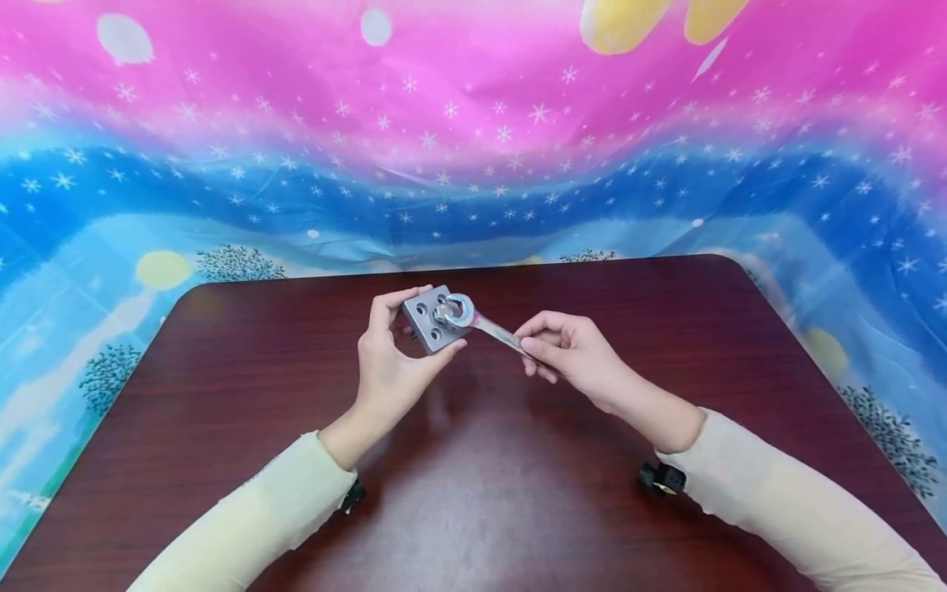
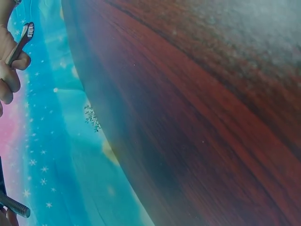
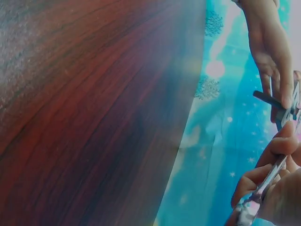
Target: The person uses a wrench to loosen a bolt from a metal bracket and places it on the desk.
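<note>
My left hand (image 1: 392, 345) grips a small square metal block (image 1: 425, 333) by its edges, thumb along the lower side. Several round holes show in the block's face. A bolt's threaded shank (image 2: 16, 206) sticks out from its back, also seen in the right wrist view. Between thumb and fingers, my right hand (image 1: 570, 349) pinches the handle of a wrench (image 1: 499, 332). The wrench's jawed end surrounds the bolt's head (image 1: 446, 312) at the middle of the block. Its other end (image 2: 29, 30) pokes out past the right hand in the left wrist view. Both hands are raised over the table.
A dark reddish-brown wooden table (image 1: 473, 493) with rounded far corners lies below the hands. Behind and beside it hangs a pink and blue cloth (image 1: 473, 189) with snowflakes. Small black cameras (image 1: 662, 478) sit at both wrists under pale sleeves (image 1: 777, 485).
</note>
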Available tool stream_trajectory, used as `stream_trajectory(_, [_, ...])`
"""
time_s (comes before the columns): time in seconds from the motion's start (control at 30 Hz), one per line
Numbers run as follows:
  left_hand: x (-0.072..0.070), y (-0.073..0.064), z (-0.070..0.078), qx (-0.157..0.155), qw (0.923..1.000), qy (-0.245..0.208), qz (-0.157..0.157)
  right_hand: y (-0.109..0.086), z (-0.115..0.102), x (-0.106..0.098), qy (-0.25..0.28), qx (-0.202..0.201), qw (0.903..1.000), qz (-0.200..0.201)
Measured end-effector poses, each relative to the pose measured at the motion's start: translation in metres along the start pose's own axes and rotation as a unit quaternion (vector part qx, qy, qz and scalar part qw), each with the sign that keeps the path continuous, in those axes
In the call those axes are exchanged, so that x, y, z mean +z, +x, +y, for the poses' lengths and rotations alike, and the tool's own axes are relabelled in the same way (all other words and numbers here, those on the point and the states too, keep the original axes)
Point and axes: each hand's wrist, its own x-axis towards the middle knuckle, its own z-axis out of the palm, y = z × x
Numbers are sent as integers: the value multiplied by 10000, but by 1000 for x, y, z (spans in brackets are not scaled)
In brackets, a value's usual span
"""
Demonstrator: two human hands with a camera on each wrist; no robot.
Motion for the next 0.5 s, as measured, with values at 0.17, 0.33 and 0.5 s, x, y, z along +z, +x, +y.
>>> stream_trajectory(0.17, [2, 0, 0, 118, 9998, 21, 142, 1, -1, 7, 43, -48, 9999, -128])
stream_trajectory(0.33, [2, 1, 0, 319, 9993, -49, 189, 3, 1, 13, 174, -71, 9996, -233])
stream_trajectory(0.5, [-2, 0, 4, 401, 9986, -330, 16, 4, 0, 11, 88, -119, 9993, -335])
